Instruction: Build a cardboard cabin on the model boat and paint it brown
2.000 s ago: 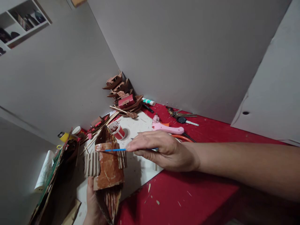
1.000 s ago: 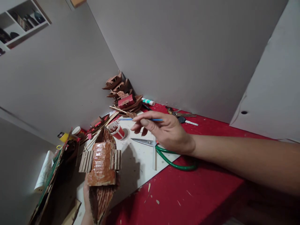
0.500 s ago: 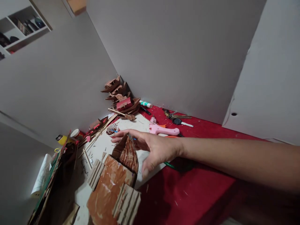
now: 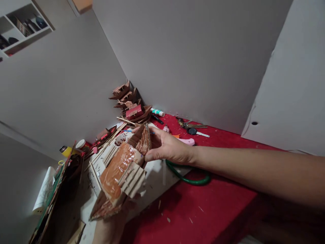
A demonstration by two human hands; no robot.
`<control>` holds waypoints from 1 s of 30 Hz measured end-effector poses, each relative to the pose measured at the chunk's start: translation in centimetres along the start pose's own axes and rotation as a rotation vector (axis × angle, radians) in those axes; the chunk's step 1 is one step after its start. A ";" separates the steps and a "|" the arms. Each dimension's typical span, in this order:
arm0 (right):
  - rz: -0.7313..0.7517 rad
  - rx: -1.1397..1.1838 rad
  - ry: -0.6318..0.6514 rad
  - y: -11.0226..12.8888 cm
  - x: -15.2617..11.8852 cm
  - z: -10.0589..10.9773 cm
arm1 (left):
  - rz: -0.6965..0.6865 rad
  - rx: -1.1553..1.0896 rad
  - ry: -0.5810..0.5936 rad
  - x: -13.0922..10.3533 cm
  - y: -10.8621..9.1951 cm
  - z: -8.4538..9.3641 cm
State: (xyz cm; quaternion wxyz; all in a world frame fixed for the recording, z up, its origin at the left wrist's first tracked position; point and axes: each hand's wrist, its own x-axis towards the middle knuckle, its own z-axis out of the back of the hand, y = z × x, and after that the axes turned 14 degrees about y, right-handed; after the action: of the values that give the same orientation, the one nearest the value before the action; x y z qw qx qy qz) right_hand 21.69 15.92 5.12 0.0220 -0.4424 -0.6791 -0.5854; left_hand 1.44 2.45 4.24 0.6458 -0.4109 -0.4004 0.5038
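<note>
A cardboard model boat, with a glossy orange-brown roof and corrugated flaps at its sides, is held tilted above the table. My left hand supports it from below, mostly hidden by the hull. At the far pointed end, my right hand grips the boat, thumb on the near side and fingers behind. A thin blue stick shows by the right fingers; the boat hides part of it. Just beyond the boat stands a white cup with dark brown smears inside.
Several small brown model boats are stacked in the corner. Thin wooden sticks lie at left. A pink glue gun, green-handled tool and keys rest on the red table. Cardboard sheets lean at left.
The boat has moved up and away from me, showing its near end and my left hand beneath. My right hand has closed on the far end. The blue stick shifted with it.
</note>
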 end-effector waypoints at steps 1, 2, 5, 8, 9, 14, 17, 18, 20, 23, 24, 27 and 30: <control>0.007 0.002 -0.034 0.0 0.1 0.0 | 0.013 -0.055 -0.009 0.8 0.1 -0.1; 0.011 0.002 -0.063 -0.1 0.1 0.0 | 0.023 -0.105 -0.018 1.5 0.2 -0.3; 0.017 0.001 -0.131 -0.2 0.2 -0.3 | 0.021 -0.310 -0.063 2.4 0.2 -0.6; -0.002 -0.022 -0.149 -0.3 0.0 -0.7 | -0.009 -0.489 -0.138 2.3 0.0 -0.6; -0.008 -0.033 -0.141 -0.3 0.0 -0.9 | -0.012 -0.516 -0.171 2.2 -0.1 -0.5; -0.013 -0.091 -0.077 -0.5 -0.2 -1.2 | -0.029 -0.527 -0.285 2.0 -0.1 -0.2; -0.030 -0.104 -0.078 -0.5 -0.2 -1.2 | -0.046 -0.526 -0.318 1.9 -0.2 -0.3; -0.035 -0.106 -0.082 -0.6 -0.2 -1.2 | -0.048 -0.528 -0.324 1.9 -0.3 -0.4; -0.043 -0.106 -0.087 -0.7 -0.3 -1.3 | -0.047 -0.532 -0.328 1.8 -0.4 -0.5; -0.049 -0.096 -0.048 -0.8 -0.3 -1.2 | -0.056 -0.546 -0.323 1.9 -0.7 -0.3; -0.049 -0.098 -0.030 -0.8 -0.3 -1.1 | -0.063 -0.555 -0.323 1.9 -0.8 -0.2; 0.006 -0.156 -0.081 -0.3 0.1 -0.4 | -0.088 -0.582 -0.341 2.2 -1.1 0.5; 0.131 -0.258 -0.296 1.1 0.5 0.5 | -0.129 -0.572 -0.380 2.5 -1.2 1.2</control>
State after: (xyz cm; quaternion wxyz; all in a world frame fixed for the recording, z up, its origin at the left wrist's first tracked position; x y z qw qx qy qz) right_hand 22.28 16.51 6.13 -0.0967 -0.5659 -0.5642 -0.5933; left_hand 1.19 4.85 6.05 0.4489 -0.4479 -0.6637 0.3967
